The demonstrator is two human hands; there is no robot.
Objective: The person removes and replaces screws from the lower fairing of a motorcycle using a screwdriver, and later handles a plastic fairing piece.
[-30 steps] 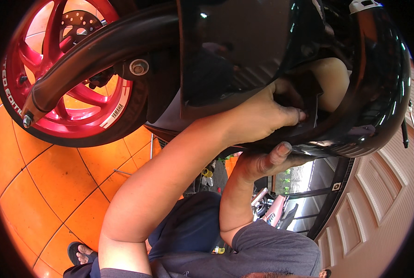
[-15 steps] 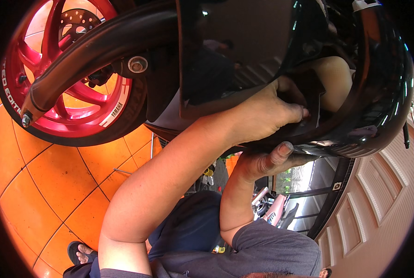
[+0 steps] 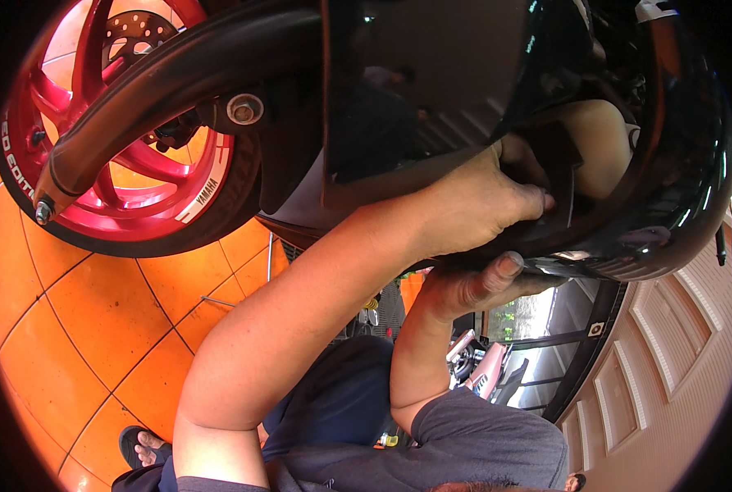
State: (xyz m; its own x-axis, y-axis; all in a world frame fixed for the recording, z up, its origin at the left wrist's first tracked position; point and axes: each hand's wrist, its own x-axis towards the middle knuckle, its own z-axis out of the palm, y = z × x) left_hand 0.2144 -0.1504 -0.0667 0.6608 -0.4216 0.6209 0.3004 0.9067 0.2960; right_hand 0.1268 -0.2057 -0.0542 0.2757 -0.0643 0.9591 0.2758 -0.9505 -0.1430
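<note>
The glossy black body panel of a motorcycle fills the upper middle. My left hand reaches into the recess at the panel's right edge. Its thumb presses toward curled fingers beside a thin black flap; the fingertips and whatever is between them are hidden. Behind the flap shows a pale, rounded surface. Lower down, my right hand lies under the curved black fairing, palm up, thumb spread and fingers stretched flat against its underside.
At the upper left is a red spoked wheel with a dark tyre, crossed by a thick black tube and a bolt. Orange floor tiles lie below. A pink motorcycle stands beyond my right arm.
The black panel and fairing sit slightly further right in view, and both hands shift a little right with them. The hands' grip and pose look the same.
</note>
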